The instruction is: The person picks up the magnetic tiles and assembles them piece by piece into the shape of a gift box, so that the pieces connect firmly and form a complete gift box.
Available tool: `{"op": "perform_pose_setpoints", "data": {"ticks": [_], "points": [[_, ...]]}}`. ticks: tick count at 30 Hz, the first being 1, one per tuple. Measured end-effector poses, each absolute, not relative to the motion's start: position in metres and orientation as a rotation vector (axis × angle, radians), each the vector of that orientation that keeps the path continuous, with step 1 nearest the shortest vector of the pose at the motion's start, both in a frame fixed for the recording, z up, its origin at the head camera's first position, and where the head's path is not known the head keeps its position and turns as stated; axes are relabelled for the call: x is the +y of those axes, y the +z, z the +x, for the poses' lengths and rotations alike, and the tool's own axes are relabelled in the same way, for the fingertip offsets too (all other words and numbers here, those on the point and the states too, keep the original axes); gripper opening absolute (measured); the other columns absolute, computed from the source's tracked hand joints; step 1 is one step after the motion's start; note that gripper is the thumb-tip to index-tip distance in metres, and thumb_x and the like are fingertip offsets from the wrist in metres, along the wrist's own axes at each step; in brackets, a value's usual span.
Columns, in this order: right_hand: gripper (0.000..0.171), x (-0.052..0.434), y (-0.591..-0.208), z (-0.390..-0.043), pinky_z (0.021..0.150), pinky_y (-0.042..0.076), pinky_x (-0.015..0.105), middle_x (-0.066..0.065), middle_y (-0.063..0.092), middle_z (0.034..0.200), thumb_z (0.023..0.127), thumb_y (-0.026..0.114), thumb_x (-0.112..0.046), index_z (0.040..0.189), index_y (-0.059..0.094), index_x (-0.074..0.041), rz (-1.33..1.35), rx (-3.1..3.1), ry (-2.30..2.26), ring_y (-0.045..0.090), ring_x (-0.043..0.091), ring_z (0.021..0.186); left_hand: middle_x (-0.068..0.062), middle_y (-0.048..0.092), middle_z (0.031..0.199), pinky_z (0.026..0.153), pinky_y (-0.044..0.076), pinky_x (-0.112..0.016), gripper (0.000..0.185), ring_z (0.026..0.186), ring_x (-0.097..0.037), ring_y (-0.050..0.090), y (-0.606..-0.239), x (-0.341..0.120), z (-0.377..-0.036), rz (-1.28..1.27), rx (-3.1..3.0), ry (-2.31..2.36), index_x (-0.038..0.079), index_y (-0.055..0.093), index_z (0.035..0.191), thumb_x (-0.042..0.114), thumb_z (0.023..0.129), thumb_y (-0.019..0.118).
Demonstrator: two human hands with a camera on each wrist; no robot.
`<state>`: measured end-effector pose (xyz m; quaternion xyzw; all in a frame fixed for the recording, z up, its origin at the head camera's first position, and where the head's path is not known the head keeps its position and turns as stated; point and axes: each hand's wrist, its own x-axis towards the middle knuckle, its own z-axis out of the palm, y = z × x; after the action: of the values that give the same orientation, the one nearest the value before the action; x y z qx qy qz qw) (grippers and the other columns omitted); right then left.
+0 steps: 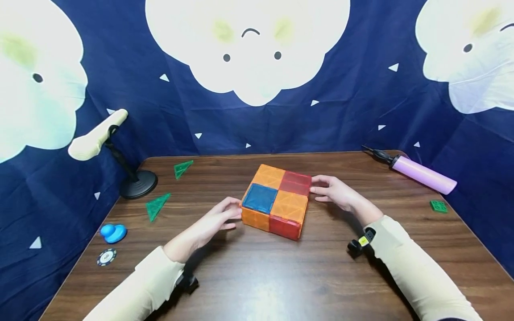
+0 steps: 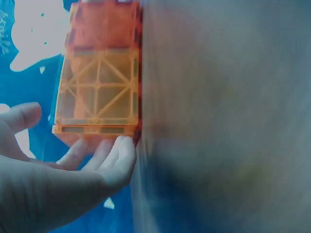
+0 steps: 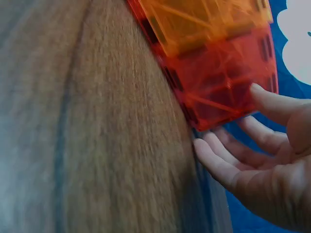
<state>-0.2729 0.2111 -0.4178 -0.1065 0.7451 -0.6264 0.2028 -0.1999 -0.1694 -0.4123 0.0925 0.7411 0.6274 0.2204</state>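
A low, flat box of translucent magnetic tiles sits at mid-table, slightly turned. Its top shows two orange squares, a red one and a blue one; orange and red tiles form the front. My left hand is at the box's left side, relaxed fingers against the wall and thumb apart from it in the left wrist view. On the opposite side, my right hand has its fingertips right at the red corner. In the right wrist view the thumb overlaps a red tile, with the other fingers loosely bent beneath.
Two green triangle tiles, a blue rubber duck-like toy and a poker chip lie on the left. Behind them stands a black stand with a cream sleeve on top. A lilac hand pump and green block lie right.
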Motion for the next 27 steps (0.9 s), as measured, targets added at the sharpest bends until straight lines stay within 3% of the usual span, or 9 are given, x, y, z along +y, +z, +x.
{"op": "perform_pose_setpoints", "data": {"ticks": [6,10,14,19,23,27], "points": [[0.054,0.194,-0.416,-0.263,0.106,0.045,0.048,0.028,0.041,0.149,0.111,0.045,-0.023,0.154,0.029,0.005,-0.123,2.022,-1.877,0.052,0.030,0.128,-0.024,0.044,0.146,0.110,0.039,-0.053,0.051,0.133,-0.040,0.045,-0.414,-0.159,-0.192,0.088,2.033,1.835,-0.004,0.037,0.146,0.026,0.106,0.049],[0.064,0.181,-0.413,-0.231,0.114,0.034,0.054,0.027,0.022,0.161,0.111,0.039,-0.032,0.162,0.013,-0.003,-0.105,1.943,-1.961,0.030,0.040,0.145,-0.025,0.033,0.155,0.115,0.030,-0.056,0.060,0.142,-0.042,0.034,-0.414,-0.153,-0.204,0.055,1.967,1.939,0.000,0.026,0.157,0.026,0.106,0.047],[0.072,0.176,-0.413,-0.207,0.117,0.026,0.056,0.021,0.006,0.168,0.110,0.042,-0.028,0.164,-0.001,-0.011,-0.169,1.884,-1.977,0.015,0.039,0.151,-0.022,0.032,0.159,0.117,0.025,-0.058,0.066,0.146,-0.039,0.030,-0.414,-0.140,-0.209,0.078,1.899,1.940,0.007,0.022,0.162,0.018,0.102,0.048],[0.080,0.182,-0.411,-0.208,0.114,0.034,0.046,0.021,0.009,0.167,0.105,0.051,-0.021,0.165,-0.003,-0.014,-0.233,1.886,-1.962,0.022,0.036,0.149,-0.021,0.034,0.157,0.114,0.029,-0.061,0.071,0.141,-0.036,0.038,-0.410,-0.121,-0.199,0.082,1.964,1.890,0.008,0.025,0.160,0.015,0.096,0.055],[0.080,0.194,-0.412,-0.218,0.103,0.046,0.032,0.022,0.014,0.165,0.103,0.050,-0.016,0.165,0.000,-0.013,-0.265,1.856,-1.940,0.028,0.036,0.145,-0.024,0.034,0.156,0.113,0.032,-0.060,0.069,0.141,-0.039,0.038,-0.407,-0.117,-0.193,0.104,1.995,1.852,0.004,0.024,0.158,0.021,0.100,0.057],[0.078,0.200,-0.414,-0.226,0.099,0.049,0.030,0.022,0.014,0.165,0.104,0.050,-0.015,0.165,0.001,-0.013,-0.296,1.814,-1.921,0.028,0.036,0.146,-0.029,0.036,0.155,0.113,0.032,-0.059,0.068,0.141,-0.043,0.038,-0.405,-0.145,-0.195,0.246,2.340,1.615,0.000,0.026,0.158,0.028,0.103,0.057]]}}
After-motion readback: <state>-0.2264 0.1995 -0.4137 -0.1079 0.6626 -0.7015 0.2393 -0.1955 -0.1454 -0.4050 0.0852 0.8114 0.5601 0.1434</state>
